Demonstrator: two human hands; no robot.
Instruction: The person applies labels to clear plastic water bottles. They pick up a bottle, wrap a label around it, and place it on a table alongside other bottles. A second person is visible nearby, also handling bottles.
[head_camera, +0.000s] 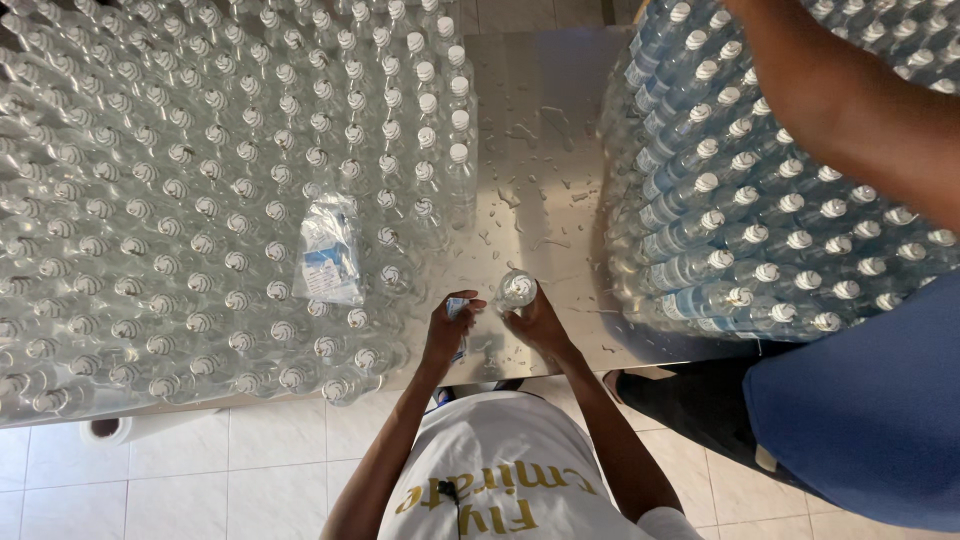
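Fig.: clear plastic bottle (517, 288) w/ white cap, standing upright near the front edge of the wet steel table (540, 120), in the bare strip between two bottle masses. My right hand (537, 322) wraps its side from the front-right, fingers closed against the wall; my left hand (452, 325) sits just beside it on the left, pinched shut on a small label (458, 307), white w/ blue print.

Handling (judged): bottle looks filled, so moderately heavy for its size; thin wall prob. gives under a hard squeeze; droplets on the table suggest a slick surface. Best hold is around the mid-body w/ the full hand, or at the stiffer neck under the cap.

Left part of table: dense rows of unlabelled capped bottles (180, 200), w/ a clear bag of labels (328, 250) lying on their caps. Right edge: stacked labelled bottles (760, 230), a co-worker's arm (850, 110) reaching over them. Paper roll (105, 430) on the floor tiles, front-left.
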